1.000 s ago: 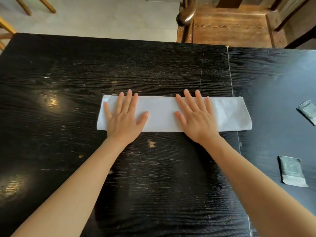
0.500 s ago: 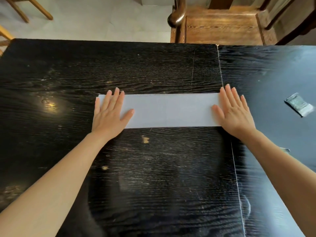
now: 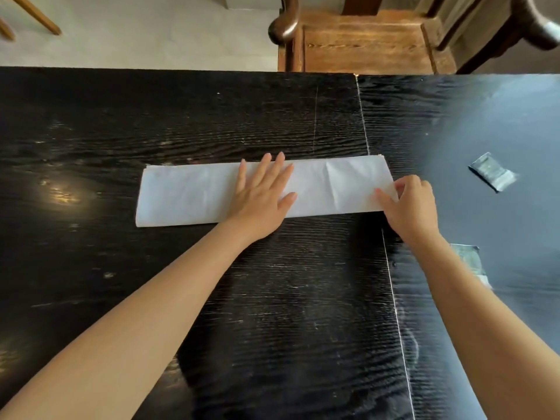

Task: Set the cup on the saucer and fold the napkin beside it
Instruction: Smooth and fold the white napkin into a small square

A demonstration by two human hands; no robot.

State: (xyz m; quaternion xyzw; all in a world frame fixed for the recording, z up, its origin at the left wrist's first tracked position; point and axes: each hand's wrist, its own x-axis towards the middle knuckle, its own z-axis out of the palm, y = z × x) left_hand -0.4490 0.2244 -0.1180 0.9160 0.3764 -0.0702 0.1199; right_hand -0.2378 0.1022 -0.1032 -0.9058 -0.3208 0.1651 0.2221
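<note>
A white napkin [image 3: 188, 195] lies folded into a long narrow strip across the black table [image 3: 272, 298]. My left hand [image 3: 260, 198] rests flat on the strip's middle, fingers spread. At the strip's right end my right hand [image 3: 409, 207] pinches the near corner between thumb and fingers. No cup or saucer is in view.
Two small grey packets lie on the table's right part, one far [image 3: 492, 174], one [image 3: 469, 262] partly behind my right forearm. A seam [image 3: 363, 131] runs between two table panels. A wooden chair [image 3: 363, 40] stands beyond the far edge.
My left hand slid from the napkin's left end to its middle. My right hand went from lying flat on the right end to pinching that end's near corner.
</note>
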